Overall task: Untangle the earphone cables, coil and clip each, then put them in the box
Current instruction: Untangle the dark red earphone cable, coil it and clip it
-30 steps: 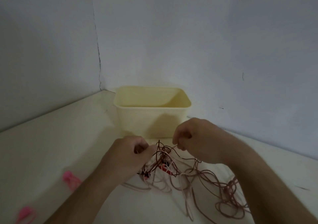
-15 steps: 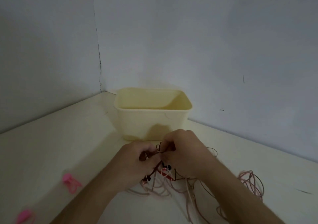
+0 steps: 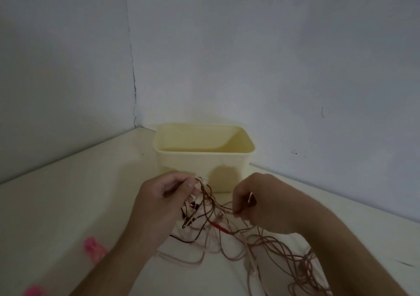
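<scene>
Hands (image 3: 159, 202) apart again, cables (image 3: 211, 218) seemingly pinched.

Walls: two plain grey-blue walls (image 3: 295, 56) meet in a corner.
Corner: a thin dark crack (image 3: 131, 63) runs down it.
Marks: small dark spots on the right wall.
Table: pale cream top (image 3: 68, 204).
Light: dim.

I log: pale yellow box (image 3: 181, 166); pinkish-brown, dark and red earphone cables (image 3: 227, 234); pink clips (image 3: 93, 248), I think; cream table (image 3: 68, 204); grey wall (image 3: 250, 45).
</scene>
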